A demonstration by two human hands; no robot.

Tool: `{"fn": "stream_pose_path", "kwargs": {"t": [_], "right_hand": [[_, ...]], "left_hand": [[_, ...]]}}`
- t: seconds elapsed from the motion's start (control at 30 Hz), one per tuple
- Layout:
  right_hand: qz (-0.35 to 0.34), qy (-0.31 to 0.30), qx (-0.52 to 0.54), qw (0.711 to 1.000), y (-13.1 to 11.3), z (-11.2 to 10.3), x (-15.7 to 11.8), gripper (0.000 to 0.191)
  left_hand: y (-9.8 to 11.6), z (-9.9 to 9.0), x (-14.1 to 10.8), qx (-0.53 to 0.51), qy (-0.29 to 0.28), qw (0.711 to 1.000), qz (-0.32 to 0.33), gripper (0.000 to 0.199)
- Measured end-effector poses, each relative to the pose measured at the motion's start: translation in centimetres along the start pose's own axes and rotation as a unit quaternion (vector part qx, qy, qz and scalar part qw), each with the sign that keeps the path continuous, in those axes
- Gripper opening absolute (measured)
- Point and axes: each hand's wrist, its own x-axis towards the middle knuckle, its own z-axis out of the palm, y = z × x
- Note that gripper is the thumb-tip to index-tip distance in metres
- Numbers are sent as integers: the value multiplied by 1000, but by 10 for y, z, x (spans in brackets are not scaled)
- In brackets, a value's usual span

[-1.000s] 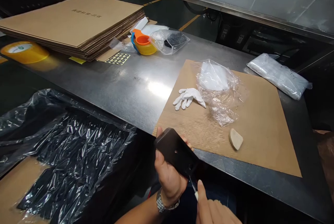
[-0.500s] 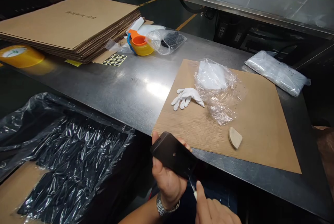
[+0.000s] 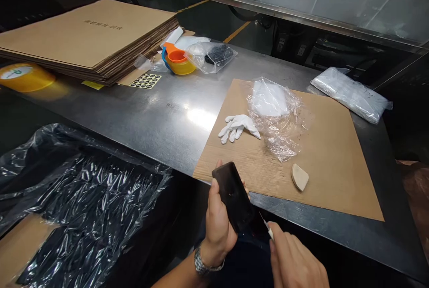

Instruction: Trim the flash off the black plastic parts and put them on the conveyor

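Note:
A black rectangular part point(image 3: 233, 196) is held in my left hand point(image 3: 217, 221), thumb along its left edge and fingertips showing at its right edge. My right hand point(image 3: 296, 256) grips a thin tool with a white handle point(image 3: 270, 233); its fine metal tip points up and left, a little right of the black part's lower end and apart from it. Beyond both hands, a white glove point(image 3: 238, 127), crumpled clear plastic wrap point(image 3: 279, 131) and a beige wedge-shaped block point(image 3: 299, 177) lie on a cardboard sheet point(image 3: 335, 158).
The metal table point(image 3: 161, 122) carries a cardboard stack point(image 3: 100, 33), a tape dispenser point(image 3: 179, 62), a bagged dark item point(image 3: 219, 54), a sticker sheet point(image 3: 145, 81), a yellow tape roll point(image 3: 25, 77) and a plastic-wrapped packet point(image 3: 351, 93). Plastic-covered black items point(image 3: 100, 198) sit lower left.
My left hand has moved right and turned the black part more upright. My right hand has shifted right and slightly up, taking the tool tip away from the part.

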Motion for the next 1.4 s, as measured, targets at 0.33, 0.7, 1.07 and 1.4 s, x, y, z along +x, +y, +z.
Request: {"fn": "stream_pose_path", "kwargs": {"t": [0.33,0.7,1.07,1.4], "right_hand": [[-50,-16,-53,997,15,-7,-5,33],[-35,-35,-70,996,7,-7,-7,31],[-65,-36,-70,995,16,-4,-7,34],[-82,-15,-58,995,22,-3,-4,29]], "left_hand": [[4,2,-2,-25,-61,996,-63,53],[3,-2,-6,-15,-80,996,-24,50],[-1,-3,-10,2,-74,997,-2,57],[4,0,-5,61,-28,996,-58,55]]}}
